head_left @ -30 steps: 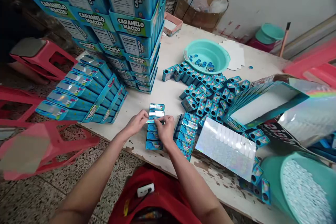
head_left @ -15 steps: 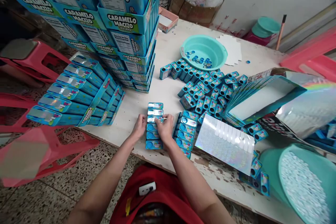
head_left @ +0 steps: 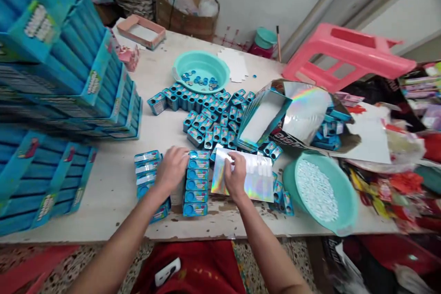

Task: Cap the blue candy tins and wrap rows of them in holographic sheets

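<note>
Two rows of small blue candy boxes lie on the table before me: a left row (head_left: 144, 178) with shiny clear stickers on some boxes, and a right row (head_left: 196, 184) with none showing on its round lids. My left hand (head_left: 172, 170) is between the rows, near the far end of the right one, its fingers bent and their tips hidden. Over the left part of a shiny sticker sheet (head_left: 255, 179), my right hand (head_left: 236, 173) has its thumb and forefinger curved apart. Pale sticker strips show on the sheet's right part.
Tall stacks of blue display cartons (head_left: 117, 96) stand at left. Loose candy boxes (head_left: 220, 124) crowd the middle, below a turquoise basin (head_left: 203, 66) with small round pieces. Folded cartons (head_left: 263, 119), a tub of white candies (head_left: 319, 193) and a pink stool (head_left: 330, 55) are at right.
The view has swung to the right. My right hand has left the first row of boxes for the sticker sheet, and my left hand has moved right, beside the second row.
</note>
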Action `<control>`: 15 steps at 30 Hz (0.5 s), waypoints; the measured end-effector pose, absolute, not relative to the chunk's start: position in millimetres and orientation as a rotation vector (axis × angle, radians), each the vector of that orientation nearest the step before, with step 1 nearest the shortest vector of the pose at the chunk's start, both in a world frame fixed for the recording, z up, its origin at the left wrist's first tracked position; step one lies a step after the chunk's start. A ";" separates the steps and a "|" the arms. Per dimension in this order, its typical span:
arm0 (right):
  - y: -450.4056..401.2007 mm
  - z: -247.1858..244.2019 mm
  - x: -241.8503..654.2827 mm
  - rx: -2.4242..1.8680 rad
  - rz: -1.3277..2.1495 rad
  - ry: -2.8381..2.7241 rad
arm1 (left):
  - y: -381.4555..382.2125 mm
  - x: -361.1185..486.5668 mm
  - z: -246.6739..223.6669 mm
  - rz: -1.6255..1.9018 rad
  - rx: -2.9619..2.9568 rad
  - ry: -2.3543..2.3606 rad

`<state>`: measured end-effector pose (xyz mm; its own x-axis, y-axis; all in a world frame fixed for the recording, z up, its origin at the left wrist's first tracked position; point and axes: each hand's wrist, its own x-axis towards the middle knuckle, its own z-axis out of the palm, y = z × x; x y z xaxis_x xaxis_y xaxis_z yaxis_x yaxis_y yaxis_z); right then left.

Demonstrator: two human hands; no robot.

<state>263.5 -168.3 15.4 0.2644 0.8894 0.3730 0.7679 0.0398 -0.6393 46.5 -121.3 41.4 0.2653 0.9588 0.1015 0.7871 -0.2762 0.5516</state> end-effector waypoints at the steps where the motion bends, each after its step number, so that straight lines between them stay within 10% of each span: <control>1: -162.4 10.8 282.9 -1.786 0.135 -1.565 | -115.2 75.3 39.9 0.564 2.228 1.458; 15: -141.9 -24.4 327.4 -1.853 0.076 -1.903 | -97.1 163.4 6.1 0.131 2.457 1.411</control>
